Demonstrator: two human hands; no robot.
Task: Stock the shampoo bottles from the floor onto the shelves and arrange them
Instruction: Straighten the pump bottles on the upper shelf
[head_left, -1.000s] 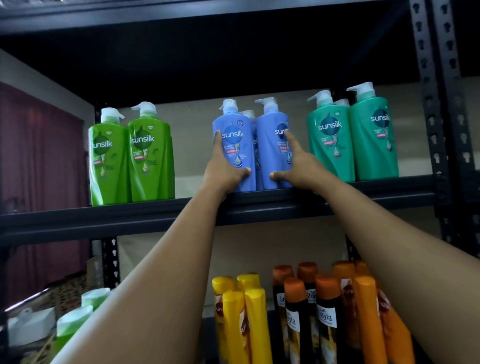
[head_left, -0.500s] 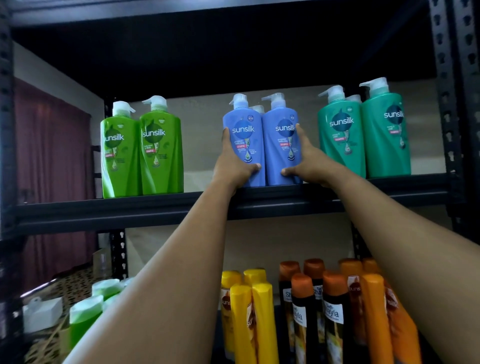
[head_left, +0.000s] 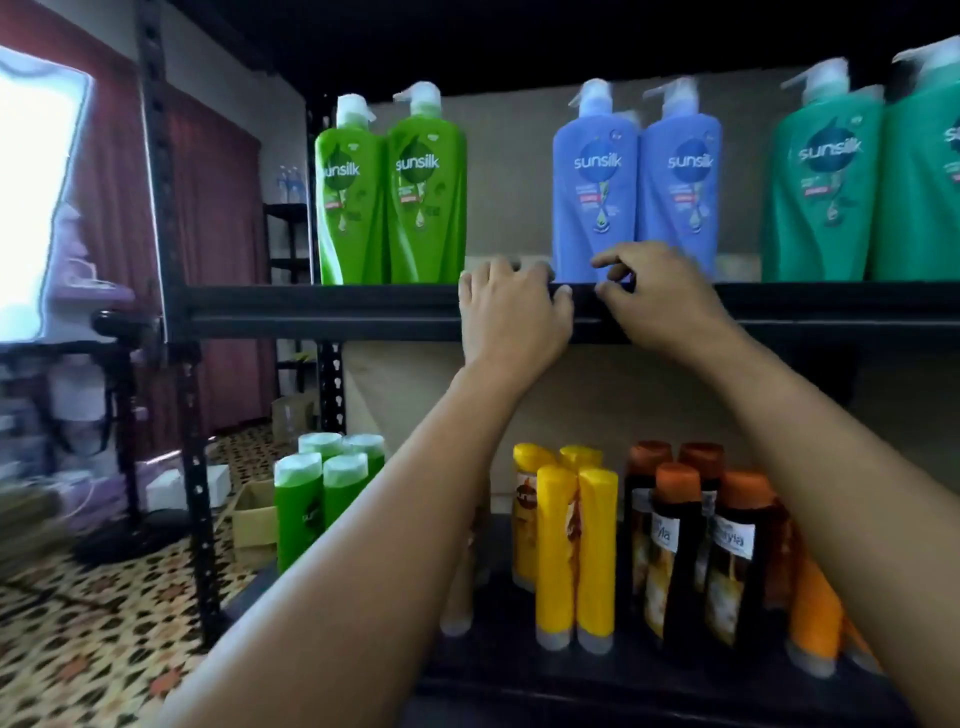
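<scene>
Both hands are at the front edge of the upper shelf (head_left: 322, 306); the left hand (head_left: 511, 317) has its fingers loosely curled on the edge, gripping no bottle; the right hand (head_left: 657, 296) has relaxed, bent fingers just before the two blue bottles (head_left: 636, 182), holding nothing; these stand upright together, between green bottles (head_left: 392, 192) and teal bottles (head_left: 867, 176).

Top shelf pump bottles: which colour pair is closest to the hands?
The blue pair, in the middle. The right hand overlaps their bases; the light green pair and dark green pair stand off to either side.
</scene>
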